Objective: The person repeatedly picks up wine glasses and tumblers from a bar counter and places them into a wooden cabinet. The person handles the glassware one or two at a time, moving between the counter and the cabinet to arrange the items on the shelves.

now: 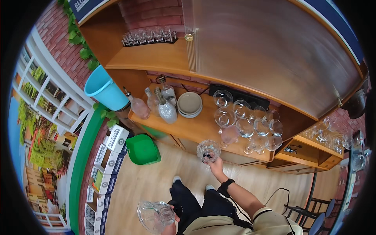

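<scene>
My right hand point(215, 165) grips a patterned clear glass goblet point(207, 146) from below, in front of the wooden cabinet counter point(196, 132). My left hand point(173, 224), partly hidden by glass and cut off at the bottom of the view, holds a larger ribbed clear glass vessel point(154, 216). Past the goblet, several clear stemmed glasses point(245, 127) stand grouped on the counter, one of them pinkish point(230, 134). To their left sits a stack of plates point(190, 104). Further left are several bottles point(167, 110), one silvery and textured.
A green plastic bin point(143, 149) stands on the wooden floor beside stacked printed boxes point(116, 141). A blue bucket point(107, 88) is left of the cabinet. Small glasses point(149, 37) fill a rack on the upper shelf. More glasses point(326, 133) and blue-seated chairs point(317, 221) are at right.
</scene>
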Action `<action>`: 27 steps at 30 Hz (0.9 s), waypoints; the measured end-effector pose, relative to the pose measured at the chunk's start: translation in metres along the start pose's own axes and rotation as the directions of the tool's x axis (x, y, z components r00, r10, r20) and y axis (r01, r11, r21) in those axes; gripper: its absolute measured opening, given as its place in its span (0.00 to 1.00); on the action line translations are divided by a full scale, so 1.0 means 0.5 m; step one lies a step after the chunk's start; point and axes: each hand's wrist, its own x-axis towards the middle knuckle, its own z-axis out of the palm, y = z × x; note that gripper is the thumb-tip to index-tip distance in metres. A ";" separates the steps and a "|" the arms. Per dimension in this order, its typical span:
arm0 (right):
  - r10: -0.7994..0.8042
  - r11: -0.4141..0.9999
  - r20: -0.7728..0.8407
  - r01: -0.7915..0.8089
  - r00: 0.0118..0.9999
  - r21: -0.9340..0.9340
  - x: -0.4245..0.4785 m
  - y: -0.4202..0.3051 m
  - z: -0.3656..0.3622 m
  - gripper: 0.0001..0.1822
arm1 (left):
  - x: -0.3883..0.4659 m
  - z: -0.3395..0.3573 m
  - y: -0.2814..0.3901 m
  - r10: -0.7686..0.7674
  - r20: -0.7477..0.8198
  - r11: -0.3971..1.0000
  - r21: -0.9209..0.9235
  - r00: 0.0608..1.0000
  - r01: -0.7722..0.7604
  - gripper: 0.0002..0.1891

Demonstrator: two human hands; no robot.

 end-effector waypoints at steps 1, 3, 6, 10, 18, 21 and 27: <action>-0.001 0.999 -0.042 -0.001 0.999 -0.036 0.028 0.014 0.015 0.15 | 0.025 -0.011 0.014 -0.018 -0.040 1.000 0.021 0.999 0.018 0.15; -0.006 0.995 -0.092 -0.003 0.996 -0.097 0.083 0.039 0.043 0.16 | 0.069 -0.024 0.038 -0.042 -0.196 0.989 0.129 0.980 0.068 0.16; -0.066 0.987 -0.199 0.035 0.978 -0.156 0.145 0.067 0.079 0.16 | 0.141 -0.061 0.083 -0.115 -0.295 0.969 0.178 0.949 0.173 0.16; -0.121 0.992 -0.294 0.106 0.948 -0.068 0.234 0.096 0.131 0.17 | 0.246 -0.111 0.152 -0.212 -0.378 0.932 0.200 0.901 0.304 0.17; -0.159 0.983 -0.496 0.090 0.853 -0.159 0.305 0.131 0.143 0.17 | 0.304 -0.312 0.249 -0.435 -0.320 0.834 -0.495 0.841 0.243 0.20; -0.209 0.977 -0.485 0.157 0.849 -0.146 0.333 0.114 0.146 0.17 | 0.319 -0.378 0.221 -0.515 -0.065 0.466 -0.858 0.855 0.215 0.18; -0.158 0.988 -0.497 0.138 0.854 -0.077 0.397 0.114 0.129 0.17 | 0.373 -0.256 0.159 -0.577 -0.306 0.763 -0.534 0.758 0.365 0.17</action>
